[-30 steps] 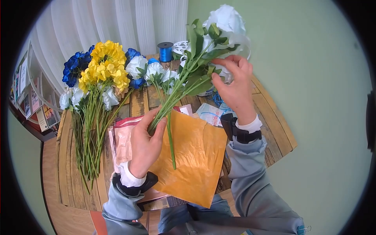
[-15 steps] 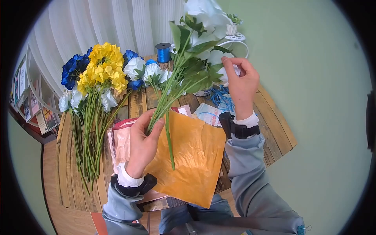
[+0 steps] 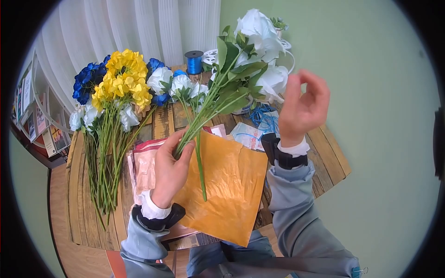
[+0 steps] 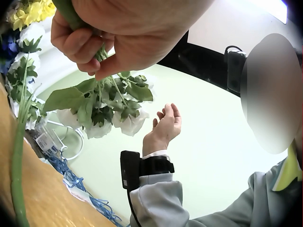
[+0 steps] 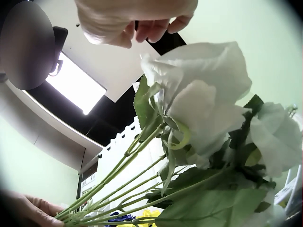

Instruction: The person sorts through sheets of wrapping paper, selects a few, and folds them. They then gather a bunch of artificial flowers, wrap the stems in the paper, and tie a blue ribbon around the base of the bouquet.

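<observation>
My left hand (image 3: 170,169) grips the green stems (image 3: 193,130) of a bunch of white artificial roses (image 3: 262,37) above the table. The blooms lean up to the right, with broad green leaves below them. One thick stem hangs from the grip over an orange-brown paper envelope (image 3: 227,185). My right hand (image 3: 303,109) is raised just right of the blooms, fingers loosely bent and holding nothing. In the left wrist view a gap separates that right hand (image 4: 163,130) from the nearest white rose (image 4: 130,123). Large white petals (image 5: 203,90) fill the right wrist view below the fingers.
Yellow hydrangeas (image 3: 123,78), dark blue flowers (image 3: 88,81) and small white roses (image 3: 181,85) lie on the wooden table's left and back. A blue ribbon spool (image 3: 194,62) stands behind them. Tangled blue ribbon (image 3: 264,118) lies right of centre. A bookshelf (image 3: 44,113) stands left.
My right hand has let go of the lower right rose and drawn away to the right. The bunch swung left and up, then back right; my left hand keeps its grip.
</observation>
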`<action>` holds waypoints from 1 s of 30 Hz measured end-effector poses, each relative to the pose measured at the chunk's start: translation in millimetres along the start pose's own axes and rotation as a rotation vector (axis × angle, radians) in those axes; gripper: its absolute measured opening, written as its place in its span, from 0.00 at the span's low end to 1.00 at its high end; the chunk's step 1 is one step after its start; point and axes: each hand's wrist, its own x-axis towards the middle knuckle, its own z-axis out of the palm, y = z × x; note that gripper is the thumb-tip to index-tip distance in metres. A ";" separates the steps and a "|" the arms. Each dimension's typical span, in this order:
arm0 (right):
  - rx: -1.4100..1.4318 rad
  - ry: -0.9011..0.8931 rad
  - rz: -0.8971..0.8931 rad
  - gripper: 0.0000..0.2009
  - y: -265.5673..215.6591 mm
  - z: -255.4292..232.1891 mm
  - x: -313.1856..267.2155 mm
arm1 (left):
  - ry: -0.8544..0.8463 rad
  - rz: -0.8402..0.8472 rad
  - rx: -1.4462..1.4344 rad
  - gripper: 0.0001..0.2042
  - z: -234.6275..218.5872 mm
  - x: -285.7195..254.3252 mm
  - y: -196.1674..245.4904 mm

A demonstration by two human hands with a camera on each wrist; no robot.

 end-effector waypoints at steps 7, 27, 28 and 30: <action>-0.292 -0.585 0.008 0.06 6.6 2.4 -8.7 | 0.001 0.003 0.027 0.13 -2.9 -0.4 5.2; -0.583 -0.828 0.420 0.13 27.4 -8.9 -25.0 | 0.036 0.034 0.057 0.15 -1.1 -3.1 14.2; -0.571 -0.787 0.456 0.12 26.9 -8.9 -24.8 | 0.036 0.035 0.047 0.15 -1.1 -3.1 13.8; -0.557 -0.745 0.491 0.11 31.1 -10.1 -26.4 | 0.038 0.035 0.038 0.15 -1.1 -3.4 14.5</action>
